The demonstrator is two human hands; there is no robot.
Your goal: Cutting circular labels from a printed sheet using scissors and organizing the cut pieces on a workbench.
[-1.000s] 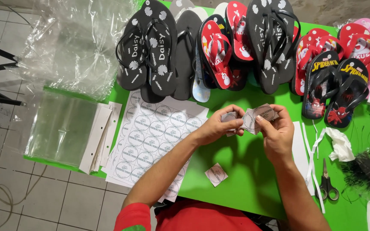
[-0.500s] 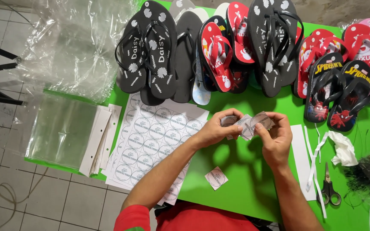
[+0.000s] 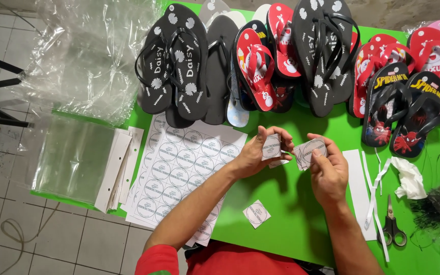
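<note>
Two hands [image 3: 291, 158] pinch small, seemingly round-printed white label squares [image 3: 272, 146] above green table [image 3: 291, 214].

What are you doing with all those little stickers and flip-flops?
A person in a red shirt sits at a green table. The left hand holds one small square cut-out round label, and the right hand holds a small stack of the same labels. One more cut label lies on the table beside a white sheet of round labels. Rows of black and red flip-flops line the far edge.
</note>
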